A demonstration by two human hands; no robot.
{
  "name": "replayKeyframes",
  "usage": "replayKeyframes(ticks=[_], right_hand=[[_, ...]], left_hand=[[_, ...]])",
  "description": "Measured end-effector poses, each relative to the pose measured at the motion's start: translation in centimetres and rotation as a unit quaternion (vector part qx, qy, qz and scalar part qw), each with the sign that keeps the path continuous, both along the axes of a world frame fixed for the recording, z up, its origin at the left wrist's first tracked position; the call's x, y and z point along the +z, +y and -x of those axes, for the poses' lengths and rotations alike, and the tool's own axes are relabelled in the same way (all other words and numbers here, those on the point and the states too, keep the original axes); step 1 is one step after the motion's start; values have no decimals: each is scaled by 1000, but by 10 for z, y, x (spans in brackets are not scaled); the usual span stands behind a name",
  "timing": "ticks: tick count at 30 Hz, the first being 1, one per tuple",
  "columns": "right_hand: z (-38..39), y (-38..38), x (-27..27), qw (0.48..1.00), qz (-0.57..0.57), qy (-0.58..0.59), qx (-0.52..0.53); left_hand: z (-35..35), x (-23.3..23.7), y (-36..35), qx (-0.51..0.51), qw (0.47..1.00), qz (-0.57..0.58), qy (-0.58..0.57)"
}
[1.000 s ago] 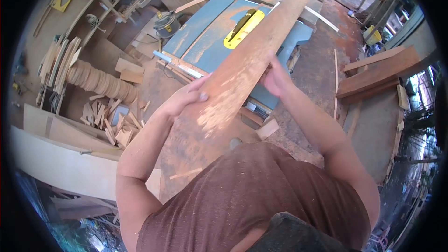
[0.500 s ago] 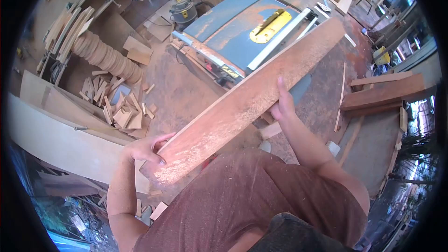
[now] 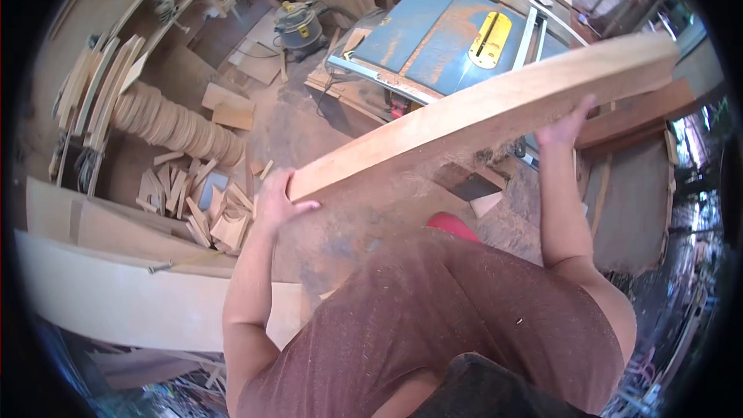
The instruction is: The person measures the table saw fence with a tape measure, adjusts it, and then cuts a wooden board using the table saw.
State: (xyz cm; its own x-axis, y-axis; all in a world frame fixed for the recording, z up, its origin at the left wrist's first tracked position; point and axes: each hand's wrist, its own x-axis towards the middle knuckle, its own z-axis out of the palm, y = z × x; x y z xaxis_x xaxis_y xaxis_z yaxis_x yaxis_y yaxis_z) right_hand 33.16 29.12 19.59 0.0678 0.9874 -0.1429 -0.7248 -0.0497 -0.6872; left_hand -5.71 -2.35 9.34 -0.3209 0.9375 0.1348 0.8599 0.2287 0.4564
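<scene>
A long plank (image 3: 480, 112) is held raised above the saw table (image 3: 441, 35), its near end gripped by the left hand (image 3: 277, 203), its underside clasped by the right hand (image 3: 563, 125).

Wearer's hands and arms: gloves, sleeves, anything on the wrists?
No gloves: left hand and right hand are bare, with no watch, band or ring visible. Left arm and right arm are uncovered to the shoulders. The shirt is mottled brown, flecked with pale sawdust.

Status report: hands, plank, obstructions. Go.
Left hand grips plank near end. Right hand holds lower edge farther along. Plank raised, tilted; table saw just behind it.
</scene>
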Motion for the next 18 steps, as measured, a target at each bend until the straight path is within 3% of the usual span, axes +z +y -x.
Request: replayKeyframes(ticks=[3, 11, 15, 18], right_hand=[[-46, 12, -35, 990, -141, 9, 15], [-81, 7, -144, 988, -99, 96, -71], [-71, -23, -153, 973, -82, 99, -191], [-56, -56, -175, 953, -106, 123, -256]], left_hand=[[47, 7, 60, -78, 991, -56, 94], [92, 39, 262, -283, 942, -88, 160], [102, 45, 368, -351, 917, -66, 178], [91, 44, 440, -453, 863, -118, 188]])
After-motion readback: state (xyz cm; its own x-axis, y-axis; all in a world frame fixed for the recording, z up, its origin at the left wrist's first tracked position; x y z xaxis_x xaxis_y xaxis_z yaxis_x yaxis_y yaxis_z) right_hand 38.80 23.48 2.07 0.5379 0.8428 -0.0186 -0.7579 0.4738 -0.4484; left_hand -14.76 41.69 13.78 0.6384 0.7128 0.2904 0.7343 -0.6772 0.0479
